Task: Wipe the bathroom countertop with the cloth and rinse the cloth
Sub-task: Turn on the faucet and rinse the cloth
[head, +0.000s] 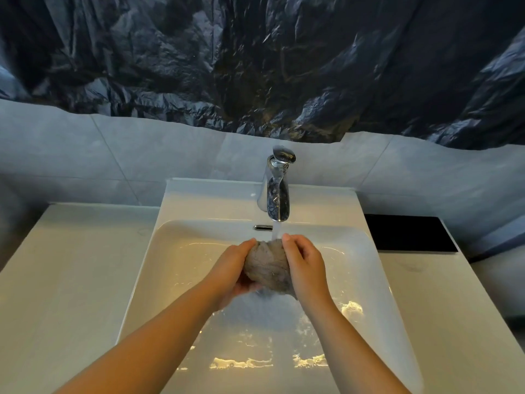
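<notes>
I hold the bunched grey cloth between both hands over the white sink, right under the stream running from the chrome faucet. My left hand cups and grips it from the left and below, fingers curled round it, and my right hand clasps its right side. The pale table spreads on either side of the sink.

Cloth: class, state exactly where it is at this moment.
In the head view the cloth sits at centre, bunched between the left hand and right hand, above the sink and under the water running from the tap.
</notes>
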A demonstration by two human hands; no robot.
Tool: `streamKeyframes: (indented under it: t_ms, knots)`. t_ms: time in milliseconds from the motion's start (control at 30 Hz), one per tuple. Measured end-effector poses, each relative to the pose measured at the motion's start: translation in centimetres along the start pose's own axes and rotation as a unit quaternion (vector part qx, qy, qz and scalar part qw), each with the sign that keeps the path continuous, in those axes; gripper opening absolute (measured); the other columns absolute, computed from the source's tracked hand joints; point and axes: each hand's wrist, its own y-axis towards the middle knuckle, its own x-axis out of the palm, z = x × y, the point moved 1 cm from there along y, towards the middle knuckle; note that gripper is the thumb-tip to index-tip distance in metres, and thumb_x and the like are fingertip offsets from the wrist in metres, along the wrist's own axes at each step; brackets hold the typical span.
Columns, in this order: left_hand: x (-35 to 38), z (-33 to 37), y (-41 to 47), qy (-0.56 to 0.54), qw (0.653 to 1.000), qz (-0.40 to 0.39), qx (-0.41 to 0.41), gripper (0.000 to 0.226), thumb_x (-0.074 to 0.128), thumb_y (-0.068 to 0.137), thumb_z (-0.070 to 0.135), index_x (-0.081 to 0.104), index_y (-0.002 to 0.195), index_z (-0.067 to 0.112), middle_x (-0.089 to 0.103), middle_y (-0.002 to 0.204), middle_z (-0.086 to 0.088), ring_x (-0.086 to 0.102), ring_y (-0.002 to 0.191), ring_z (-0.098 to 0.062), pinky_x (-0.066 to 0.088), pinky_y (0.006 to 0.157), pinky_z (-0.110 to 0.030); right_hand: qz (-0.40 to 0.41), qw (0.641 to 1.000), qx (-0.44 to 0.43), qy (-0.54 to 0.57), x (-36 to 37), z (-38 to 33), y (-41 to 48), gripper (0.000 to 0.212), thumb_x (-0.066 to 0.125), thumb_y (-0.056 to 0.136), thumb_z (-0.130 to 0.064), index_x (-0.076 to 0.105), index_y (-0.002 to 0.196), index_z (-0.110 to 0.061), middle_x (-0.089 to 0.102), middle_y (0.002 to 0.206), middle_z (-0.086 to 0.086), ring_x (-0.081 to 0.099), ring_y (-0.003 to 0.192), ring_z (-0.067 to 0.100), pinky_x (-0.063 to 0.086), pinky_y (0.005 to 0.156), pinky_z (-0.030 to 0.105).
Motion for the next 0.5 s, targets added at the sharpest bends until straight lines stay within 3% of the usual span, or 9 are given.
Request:
streamKeyframes:
  t_ms: [67,133,267,367,433,500]
  knots:
    - [0.4,-0.2,0.1,-0.002,0.999,0.034,-0.006,0.044,0.045,0.094,0.047,0.065,0.095,0.008,0.068,0.088,-0.018,0.065,0.08,-0.027,0.057,0.069,-0.035,-0.006,0.999,0.0,-0.043,-0.3,0.3,0.2,0.023,0.05,0.094,-0.045,0.058,0.108,-0.029,0.059,0.105,-0.004,0.058,0.098,0.011,0.049,0.067,0.013]
    - [0.4,0.1,0.4,-0.003,0.997,0.08,0.005,0.045,0.05,0.091,0.05,0.068,0.09,0.009,0.07,0.082,-0.017,0.067,0.075,-0.028,0.057,0.068,-0.036,-0.042,0.994,0.02,-0.099,-0.6,1.0,0.4,0.027,0.056,0.09,-0.048,0.058,0.109,-0.029,0.056,0.107,-0.007,0.056,0.099,0.009,0.046,0.068,0.013]
    - [-0.7,1.2,0.6,0.089,0.981,0.144,0.092,0.038,0.061,0.088,0.038,0.068,0.082,0.002,0.067,0.073,-0.014,0.062,0.062,-0.023,0.049,0.051,-0.026,-0.114,0.981,0.018,-0.153,-1.6,2.3,0.1,0.027,0.06,0.09,-0.038,0.064,0.078,-0.015,0.061,0.075,-0.003,0.058,0.071,0.011,0.045,0.06,0.015]
    - [-1.9,1.7,0.5,0.244,0.935,0.172,0.192,0.043,0.059,0.089,0.04,0.064,0.075,-0.001,0.06,0.057,-0.012,0.057,0.048,-0.021,0.051,0.052,-0.028,-0.035,0.989,-0.007,-0.144,-2.0,2.3,-0.2,0.025,0.051,0.096,-0.036,0.06,0.087,-0.014,0.06,0.08,-0.004,0.056,0.075,0.007,0.044,0.057,0.009]
    - [-2.1,1.5,0.7,0.327,0.904,0.166,0.222,0.047,0.051,0.091,0.044,0.062,0.072,0.002,0.061,0.055,-0.011,0.058,0.051,-0.023,0.052,0.059,-0.035,0.03,0.991,-0.025,-0.125,-1.7,1.9,-0.3,0.027,0.045,0.098,-0.037,0.058,0.089,-0.014,0.059,0.081,-0.005,0.056,0.075,0.007,0.045,0.055,0.009]
    - [-1.8,1.1,1.1,0.318,0.913,0.15,0.206,0.053,0.045,0.092,0.047,0.059,0.074,0.0,0.057,0.061,-0.013,0.055,0.06,-0.025,0.048,0.063,-0.035,0.083,0.993,-0.037,-0.081,-1.0,0.9,-0.4,0.029,0.043,0.099,-0.036,0.057,0.085,-0.015,0.058,0.079,-0.004,0.057,0.073,0.009,0.046,0.053,0.011]
